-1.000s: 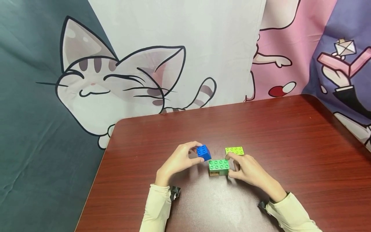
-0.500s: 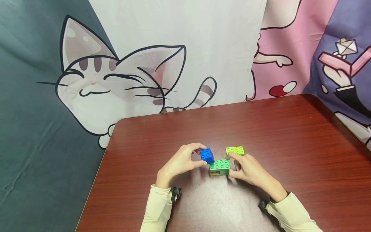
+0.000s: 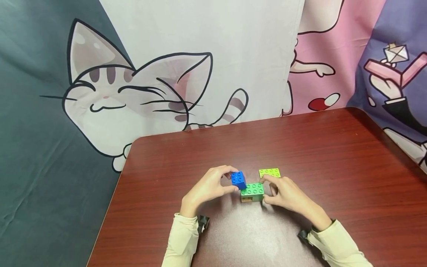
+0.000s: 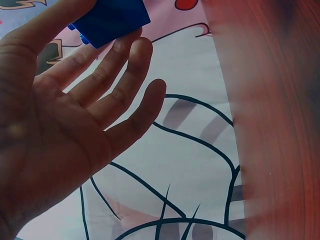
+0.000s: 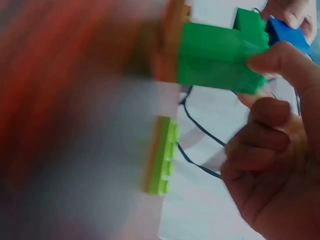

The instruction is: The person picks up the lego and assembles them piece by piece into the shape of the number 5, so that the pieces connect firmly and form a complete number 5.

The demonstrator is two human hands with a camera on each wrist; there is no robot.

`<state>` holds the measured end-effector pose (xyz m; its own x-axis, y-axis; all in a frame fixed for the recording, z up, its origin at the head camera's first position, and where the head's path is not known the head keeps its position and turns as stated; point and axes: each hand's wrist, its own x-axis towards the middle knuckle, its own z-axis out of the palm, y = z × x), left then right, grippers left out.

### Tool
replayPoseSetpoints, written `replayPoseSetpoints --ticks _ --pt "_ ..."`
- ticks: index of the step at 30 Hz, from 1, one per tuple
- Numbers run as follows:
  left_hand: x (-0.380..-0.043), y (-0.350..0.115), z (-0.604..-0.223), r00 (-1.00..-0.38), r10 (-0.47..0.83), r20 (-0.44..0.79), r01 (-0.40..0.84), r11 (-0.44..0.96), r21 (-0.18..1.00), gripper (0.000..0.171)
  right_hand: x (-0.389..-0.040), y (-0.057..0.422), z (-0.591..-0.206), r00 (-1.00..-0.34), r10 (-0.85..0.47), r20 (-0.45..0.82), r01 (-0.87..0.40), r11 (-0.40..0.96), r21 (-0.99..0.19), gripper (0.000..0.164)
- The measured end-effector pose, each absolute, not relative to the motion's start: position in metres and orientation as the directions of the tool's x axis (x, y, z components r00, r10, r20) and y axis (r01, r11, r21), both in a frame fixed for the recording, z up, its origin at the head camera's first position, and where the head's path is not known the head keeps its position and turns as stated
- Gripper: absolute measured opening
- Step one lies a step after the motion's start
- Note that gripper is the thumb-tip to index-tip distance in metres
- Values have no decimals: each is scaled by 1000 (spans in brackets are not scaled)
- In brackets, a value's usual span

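My left hand [image 3: 209,185] pinches a blue building brick [image 3: 238,180] with studs on top between thumb and fingers. The brick sits tilted at the left end of a green brick stack [image 3: 252,190]; whether it is pressed onto the studs I cannot tell. In the left wrist view the blue brick [image 4: 114,21] is partly cut off at the top. My right hand [image 3: 285,193] grips the green stack's right end with thumb and index finger. In the right wrist view an orange piece [image 5: 172,47] forms the base under the green bricks [image 5: 210,55].
A flat lime-green brick [image 3: 270,172] lies on the table just behind the right hand's fingers. The dark red wooden table [image 3: 180,155] has its back edge against a cloth printed with a cartoon cat [image 3: 110,111].
The left hand has moved the blue brick slightly right and down, from beside the green stack to over its left end. The right hand and the green stack have stayed put.
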<state>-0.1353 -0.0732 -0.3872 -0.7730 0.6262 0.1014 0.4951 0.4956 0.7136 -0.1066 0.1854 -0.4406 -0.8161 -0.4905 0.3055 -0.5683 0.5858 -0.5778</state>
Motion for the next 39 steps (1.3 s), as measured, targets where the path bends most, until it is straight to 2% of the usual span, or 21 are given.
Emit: replayPoseSetpoints --ticks 6,11,15,20,24,32,36,39 --pt "-135 -75 -387 -767 632 111 509 492 707 39 -108 195 -425 -813 -529 244 -556 580 -595 43" --pt "-134 -76 -386 -757 642 123 535 500 681 41 -106 192 -412 -806 -484 341 -582 545 -603 33" --pt "-134 -76 -385 -741 658 131 556 493 670 42 -104 176 -406 -773 -480 415 -629 496 -599 34" --pt "-134 -77 -384 -731 668 136 572 493 656 42 -105 155 -403 -778 -484 400 -625 536 -567 30" --pt "-134 -76 -383 -733 663 150 577 490 654 42 -108 149 -405 -806 -440 397 -590 531 -608 29" --pt "-135 -74 -381 -766 614 190 534 443 720 46 -114 152 -407 -794 -462 395 -587 415 -695 32" --pt "-135 -74 -381 -767 615 182 518 426 742 39 -114 154 -407 -787 -442 431 -607 428 -669 33" --pt "-135 -74 -382 -759 638 128 499 445 743 36 -113 153 -409 -774 -446 450 -629 461 -626 33"
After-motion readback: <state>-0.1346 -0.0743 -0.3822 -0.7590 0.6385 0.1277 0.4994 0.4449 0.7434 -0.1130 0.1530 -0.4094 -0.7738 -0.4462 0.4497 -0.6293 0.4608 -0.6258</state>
